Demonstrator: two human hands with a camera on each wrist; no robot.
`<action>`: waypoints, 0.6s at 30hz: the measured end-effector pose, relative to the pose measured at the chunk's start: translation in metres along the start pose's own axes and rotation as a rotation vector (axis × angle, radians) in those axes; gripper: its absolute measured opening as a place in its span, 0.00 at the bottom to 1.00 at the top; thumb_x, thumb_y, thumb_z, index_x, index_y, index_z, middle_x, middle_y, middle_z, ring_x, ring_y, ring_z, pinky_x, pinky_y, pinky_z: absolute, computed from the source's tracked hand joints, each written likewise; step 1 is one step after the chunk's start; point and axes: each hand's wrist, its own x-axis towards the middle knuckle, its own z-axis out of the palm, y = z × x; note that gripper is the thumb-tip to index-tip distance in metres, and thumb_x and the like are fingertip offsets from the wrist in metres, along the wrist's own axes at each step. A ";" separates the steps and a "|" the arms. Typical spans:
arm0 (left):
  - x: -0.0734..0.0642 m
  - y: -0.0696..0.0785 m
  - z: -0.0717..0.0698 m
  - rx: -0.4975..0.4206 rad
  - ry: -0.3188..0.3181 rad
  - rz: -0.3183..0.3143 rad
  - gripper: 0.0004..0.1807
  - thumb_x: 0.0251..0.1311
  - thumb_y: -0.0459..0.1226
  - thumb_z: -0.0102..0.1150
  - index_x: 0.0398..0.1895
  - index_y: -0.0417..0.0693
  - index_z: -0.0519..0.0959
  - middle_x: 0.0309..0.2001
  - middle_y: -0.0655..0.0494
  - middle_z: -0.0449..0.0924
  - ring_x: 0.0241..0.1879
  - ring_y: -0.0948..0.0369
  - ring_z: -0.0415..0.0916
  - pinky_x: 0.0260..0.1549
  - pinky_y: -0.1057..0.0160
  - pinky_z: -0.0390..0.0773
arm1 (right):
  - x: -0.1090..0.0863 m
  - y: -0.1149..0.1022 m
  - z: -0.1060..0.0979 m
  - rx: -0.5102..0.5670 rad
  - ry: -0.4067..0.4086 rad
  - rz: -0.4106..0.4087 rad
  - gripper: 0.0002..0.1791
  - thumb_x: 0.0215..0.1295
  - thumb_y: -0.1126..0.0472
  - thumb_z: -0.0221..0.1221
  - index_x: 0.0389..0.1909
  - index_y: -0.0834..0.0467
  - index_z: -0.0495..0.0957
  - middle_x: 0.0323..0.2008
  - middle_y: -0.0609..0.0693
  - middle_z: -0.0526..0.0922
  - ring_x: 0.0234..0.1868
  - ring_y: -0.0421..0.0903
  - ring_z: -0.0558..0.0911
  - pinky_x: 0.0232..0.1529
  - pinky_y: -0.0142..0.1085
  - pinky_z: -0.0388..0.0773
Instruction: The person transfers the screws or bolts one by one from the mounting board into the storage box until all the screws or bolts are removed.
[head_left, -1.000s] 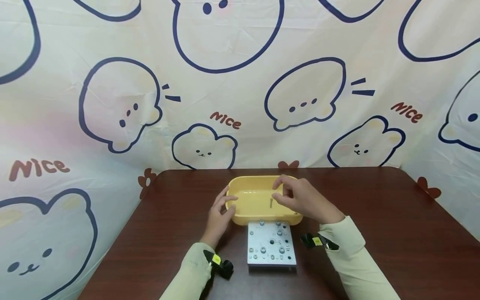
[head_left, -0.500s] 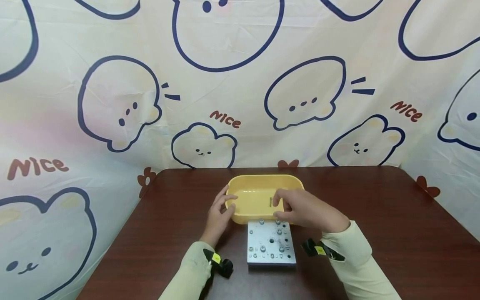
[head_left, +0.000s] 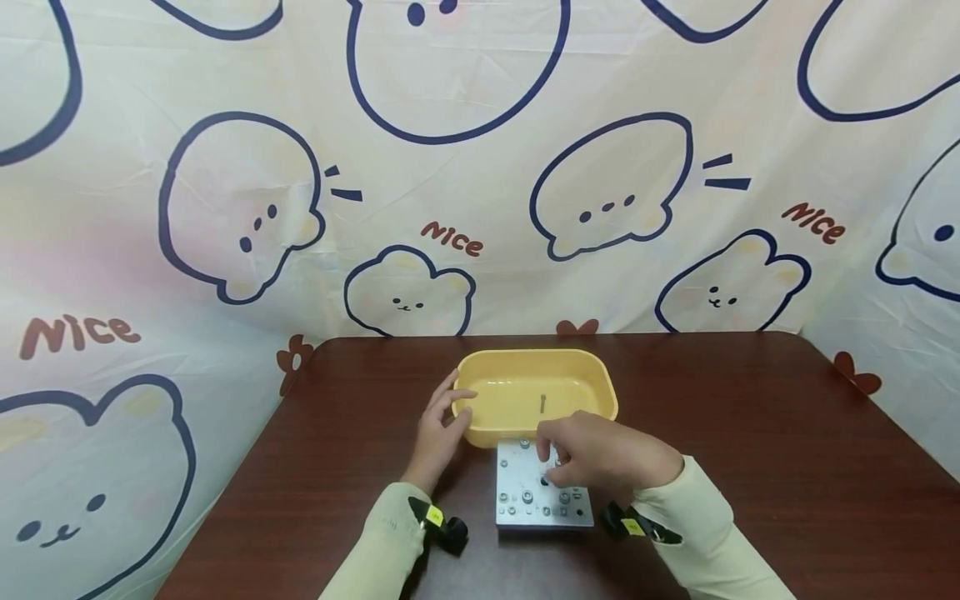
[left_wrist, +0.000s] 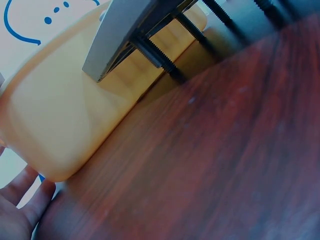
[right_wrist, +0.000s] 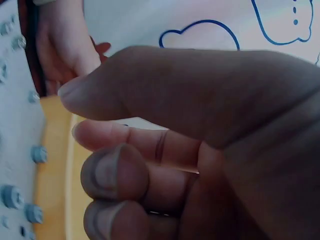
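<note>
My left hand (head_left: pixel 438 429) rests at the left end of a yellow plastic tray (head_left: pixel 480 437), fingers at its rim; in the left wrist view its fingertips (left_wrist: pixel 45 190) touch the tray's corner. A small metal screw (head_left: pixel 543 403) lies inside the tray. Just in front stands a silver metal plate (head_left: pixel 513 487) with several socket-head screws and holes. Over the plate's right side hovers my right hand (head_left: pixel 607 450), covering part of it. Thumb and index finger are apart in the right wrist view, the other fingers (right_wrist: pixel 115 175) loosely curled, with nothing visible between them.
Threaded screw shanks (left_wrist: pixel 155 52) stick out beneath the plate above the brown wooden table (head_left: pixel 360 400). A cartoon-printed cloth (head_left: pixel 495 192) hangs behind and at both sides. Each wrist carries a black camera (head_left: pixel 448 533) on a strap.
My right hand has come back toward me from above the tray to above the plate, uncovering the tray's right end. The left hand stays at the tray; the screw still lies there.
</note>
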 end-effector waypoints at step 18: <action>0.000 -0.001 0.002 0.018 0.021 0.001 0.13 0.62 0.39 0.56 0.49 0.53 0.81 0.68 0.80 0.57 0.72 0.62 0.51 0.61 0.53 0.69 | 0.004 0.002 0.028 -0.138 -0.067 -0.063 0.08 0.53 0.63 0.65 0.29 0.49 0.76 0.20 0.42 0.73 0.22 0.38 0.71 0.24 0.30 0.72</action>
